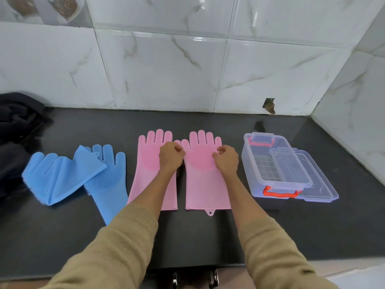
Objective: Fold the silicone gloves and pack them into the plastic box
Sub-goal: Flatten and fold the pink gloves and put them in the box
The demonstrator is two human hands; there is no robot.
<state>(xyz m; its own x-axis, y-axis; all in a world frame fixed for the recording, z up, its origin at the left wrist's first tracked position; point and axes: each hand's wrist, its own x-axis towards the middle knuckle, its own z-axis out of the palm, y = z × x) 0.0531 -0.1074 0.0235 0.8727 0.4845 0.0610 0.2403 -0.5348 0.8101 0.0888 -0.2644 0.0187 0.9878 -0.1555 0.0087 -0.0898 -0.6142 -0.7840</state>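
Two pink silicone gloves lie flat, palm up, side by side on the black counter: the left pink glove (145,163) and the right pink glove (203,180). My left hand (170,156) pinches the left edge of the right pink glove near its thumb. My right hand (227,159) pinches that glove's right edge at the palm. Two blue gloves lie at the left: one folded over (60,174), the other flat (110,178) partly beneath it. The clear plastic box (253,163) with red handles stands open at the right.
The box's clear lid (318,184) lies under and beside the box on its right. Dark cloth (14,126) is bunched at the counter's far left. A tiled wall runs behind and along the right. The counter's front edge (208,265) is near me.
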